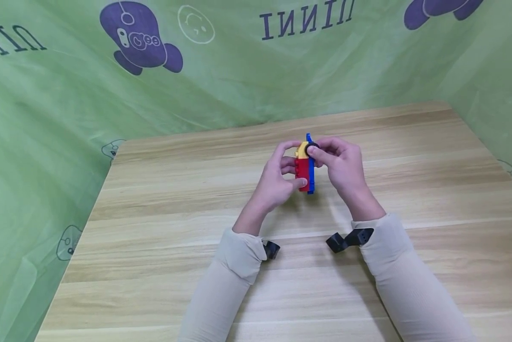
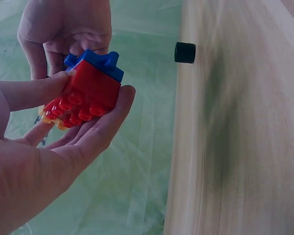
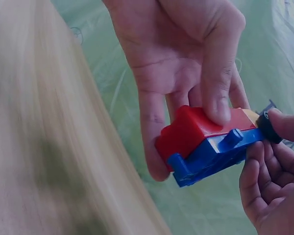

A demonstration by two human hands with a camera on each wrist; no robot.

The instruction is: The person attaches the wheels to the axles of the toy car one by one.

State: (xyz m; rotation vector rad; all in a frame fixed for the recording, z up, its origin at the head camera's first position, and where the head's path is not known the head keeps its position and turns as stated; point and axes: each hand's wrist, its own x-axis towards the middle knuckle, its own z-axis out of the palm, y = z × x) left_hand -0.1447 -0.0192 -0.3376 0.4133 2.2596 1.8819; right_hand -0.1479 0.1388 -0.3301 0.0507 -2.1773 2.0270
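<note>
Both hands hold a toy-brick vehicle above the wooden table. It has a blue base [image 1: 311, 175], a red studded brick [image 1: 303, 173] and a yellow brick [image 1: 302, 151] at its far end. My left hand [image 1: 277, 178] grips the bricks from the left, thumb on the red side, fingers around the studs. With thumb and fingers, my right hand [image 1: 343, 164] pinches a black wheel [image 3: 268, 126] at the side of the blue base, by the yellow end. Blue pegs [image 3: 230, 140] stick out along the base's side in the right wrist view. In the left wrist view the wheel is hidden.
The wooden table [image 1: 153, 237] stretches out below the hands. A green printed cloth [image 1: 239, 80] hangs behind it and along the sides. Black wrist cameras sit at both cuffs, one [image 1: 271, 250] on the left and one [image 1: 346, 240] on the right.
</note>
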